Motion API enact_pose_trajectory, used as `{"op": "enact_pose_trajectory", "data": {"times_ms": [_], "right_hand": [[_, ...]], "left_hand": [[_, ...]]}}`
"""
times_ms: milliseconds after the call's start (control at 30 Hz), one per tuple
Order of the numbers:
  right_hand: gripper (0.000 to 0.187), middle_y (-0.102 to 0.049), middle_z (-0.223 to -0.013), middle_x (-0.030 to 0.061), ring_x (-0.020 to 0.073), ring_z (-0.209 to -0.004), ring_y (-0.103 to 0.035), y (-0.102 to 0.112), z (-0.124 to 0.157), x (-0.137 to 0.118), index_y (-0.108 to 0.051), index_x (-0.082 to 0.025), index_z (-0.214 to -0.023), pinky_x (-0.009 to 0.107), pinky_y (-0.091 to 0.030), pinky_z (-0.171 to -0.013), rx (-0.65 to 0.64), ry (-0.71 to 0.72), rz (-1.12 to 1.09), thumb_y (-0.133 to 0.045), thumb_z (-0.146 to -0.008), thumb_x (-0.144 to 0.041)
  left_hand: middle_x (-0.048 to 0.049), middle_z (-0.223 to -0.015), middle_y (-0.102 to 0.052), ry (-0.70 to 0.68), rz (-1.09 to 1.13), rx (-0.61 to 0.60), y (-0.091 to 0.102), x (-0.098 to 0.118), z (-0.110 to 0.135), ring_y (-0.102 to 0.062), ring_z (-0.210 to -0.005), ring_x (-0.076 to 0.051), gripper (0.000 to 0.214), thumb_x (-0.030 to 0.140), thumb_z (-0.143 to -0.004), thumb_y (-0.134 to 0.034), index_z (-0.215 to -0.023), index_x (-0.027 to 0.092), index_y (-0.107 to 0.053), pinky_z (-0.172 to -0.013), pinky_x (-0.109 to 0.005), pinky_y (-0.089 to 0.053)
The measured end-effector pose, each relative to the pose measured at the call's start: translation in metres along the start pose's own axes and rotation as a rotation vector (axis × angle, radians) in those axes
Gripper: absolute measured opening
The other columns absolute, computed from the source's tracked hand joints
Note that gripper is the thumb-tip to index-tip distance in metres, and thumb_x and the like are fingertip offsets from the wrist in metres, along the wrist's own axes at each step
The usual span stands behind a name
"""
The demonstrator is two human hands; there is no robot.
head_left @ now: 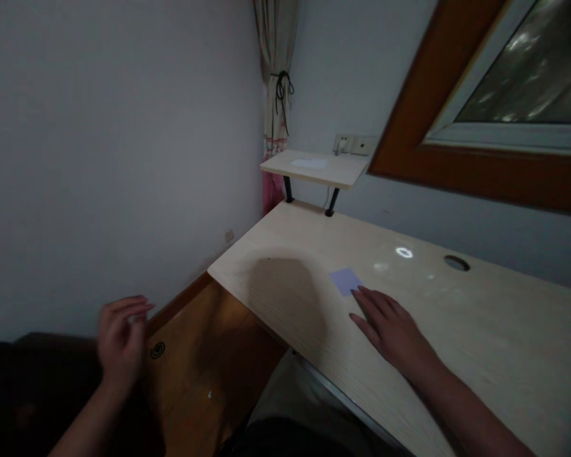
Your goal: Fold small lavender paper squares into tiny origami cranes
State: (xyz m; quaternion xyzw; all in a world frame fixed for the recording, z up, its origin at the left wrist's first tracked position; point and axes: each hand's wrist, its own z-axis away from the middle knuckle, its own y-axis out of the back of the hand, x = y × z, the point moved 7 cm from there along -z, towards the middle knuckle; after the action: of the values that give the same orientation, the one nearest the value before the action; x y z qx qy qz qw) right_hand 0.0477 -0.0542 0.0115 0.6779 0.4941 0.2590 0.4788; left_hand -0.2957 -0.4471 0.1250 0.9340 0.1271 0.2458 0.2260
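While the pale wooden surface [480, 343] stretches away beneath and beyond the right hand [390, 330], a broad brown window frame [457, 165] slants across the wall far ahead of that hand and to its right. Below the left hand [121, 339], off the near end of the surface, lies an orange-brown wooden panel [204, 355] with a small round mark [157, 350] just right of the wrist. Well ahead of both hands a small raised shelf [333, 172] stands on two dark legs at the far end of the surface, a tied curtain [276, 76] hanging behind it and a wall socket [354, 145] just beside it.

The right hand lies flat, palm down, fingers stretched out and lightly spread. Its fingertips reach the near edge of a small lilac paper square [345, 280], which lies flat on the surface straight ahead of them. The left hand is raised in the air, clear of the surface, fingers bent and close together; blur hides whether they pinch anything.

Farther ahead and right of the right hand sit a bright light spot [404, 252] and a dark cable hole [456, 263]
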Motion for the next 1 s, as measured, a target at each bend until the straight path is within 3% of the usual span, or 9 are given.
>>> {"op": "enact_pose_trajectory", "data": {"times_ms": [100, 167, 233, 333, 467, 567, 767, 1000], "right_hand": [[0.049, -0.043, -0.144, 0.0078, 0.0355, -0.131, -0.037, -0.014, -0.012, -0.004, -0.051, -0.022, -0.138, 0.055, -0.034, -0.109, 0.003, 0.019, -0.037, -0.035, -0.104, -0.054], [0.047, -0.041, -0.145, 0.0063, 0.0339, -0.134, -0.034, -0.020, -0.020, -0.008, -0.050, -0.023, -0.139, 0.055, -0.031, -0.111, -0.026, 0.031, -0.069, -0.037, -0.105, -0.052], [0.048, -0.040, -0.146, 0.0058, 0.0320, -0.136, -0.031, -0.023, -0.028, -0.014, -0.046, -0.024, -0.143, 0.055, -0.029, -0.112, -0.073, 0.064, -0.091, -0.040, -0.105, -0.051], [0.047, -0.037, -0.148, 0.0046, 0.0288, -0.139, -0.027, -0.022, -0.037, -0.024, -0.041, -0.025, -0.147, 0.055, -0.026, -0.114, -0.137, 0.127, -0.117, -0.042, -0.105, -0.046], [0.046, -0.031, -0.151, 0.0051, 0.0261, -0.139, -0.026, -0.013, -0.032, -0.021, -0.036, -0.023, -0.149, 0.052, -0.025, -0.115, -0.145, 0.125, -0.136, -0.040, -0.107, -0.041], [0.045, -0.027, -0.153, 0.0048, 0.0257, -0.139, -0.027, -0.004, -0.015, -0.007, -0.037, -0.023, -0.149, 0.050, -0.028, -0.115, -0.127, 0.090, -0.147, -0.039, -0.107, -0.040], [0.042, -0.034, -0.149, 0.0028, 0.0269, -0.137, -0.032, 0.010, 0.023, 0.020, -0.042, -0.026, -0.146, 0.052, -0.033, -0.114, -0.090, 0.026, -0.195, -0.040, -0.106, -0.038], [0.042, -0.042, -0.144, 0.0031, 0.0277, -0.135, -0.035, 0.011, 0.027, 0.024, -0.042, -0.026, -0.146, 0.053, -0.037, -0.111, -0.056, 0.001, -0.242, -0.040, -0.105, -0.037]], "left_hand": [[-0.0064, -0.112, -0.061, -0.127, 0.176, -0.426, -0.096, 0.057, 0.029, -0.057, -0.111, -0.023, 0.024, 0.015, -0.090, -0.047, -0.100, 0.026, -0.065, -0.093, -0.045, -0.050], [-0.0070, -0.123, -0.059, -0.278, 0.259, -0.598, -0.148, 0.107, 0.043, -0.053, -0.120, -0.022, 0.029, 0.016, -0.092, -0.045, -0.112, 0.027, -0.062, -0.098, -0.043, -0.049], [-0.0084, -0.134, -0.054, -0.394, 0.282, -0.708, -0.190, 0.149, 0.050, -0.047, -0.129, -0.022, 0.034, 0.019, -0.093, -0.044, -0.124, 0.025, -0.057, -0.105, -0.041, -0.045], [-0.0098, -0.148, -0.042, -0.508, 0.222, -0.823, -0.245, 0.191, 0.052, -0.033, -0.141, -0.023, 0.043, 0.025, -0.093, -0.046, -0.135, 0.020, -0.049, -0.115, -0.042, -0.036], [-0.0103, -0.156, -0.031, -0.537, 0.094, -0.857, -0.295, 0.210, 0.055, -0.024, -0.146, -0.027, 0.049, 0.033, -0.095, -0.043, -0.142, 0.018, -0.043, -0.117, -0.048, -0.028], [-0.0095, -0.155, -0.033, -0.507, 0.029, -0.854, -0.310, 0.205, 0.060, -0.025, -0.145, -0.027, 0.051, 0.041, -0.097, -0.038, -0.143, 0.020, -0.041, -0.118, -0.049, -0.024], [-0.0083, -0.154, -0.036, -0.427, -0.048, -0.809, -0.306, 0.184, 0.055, -0.030, -0.143, -0.026, 0.051, 0.043, -0.098, -0.036, -0.144, 0.022, -0.041, -0.117, -0.048, -0.025], [-0.0100, -0.151, -0.040, -0.296, -0.155, -0.772, -0.302, 0.155, 0.043, -0.031, -0.142, -0.030, 0.050, 0.043, -0.098, -0.036, -0.143, 0.023, -0.043, -0.116, -0.055, -0.022]]}}
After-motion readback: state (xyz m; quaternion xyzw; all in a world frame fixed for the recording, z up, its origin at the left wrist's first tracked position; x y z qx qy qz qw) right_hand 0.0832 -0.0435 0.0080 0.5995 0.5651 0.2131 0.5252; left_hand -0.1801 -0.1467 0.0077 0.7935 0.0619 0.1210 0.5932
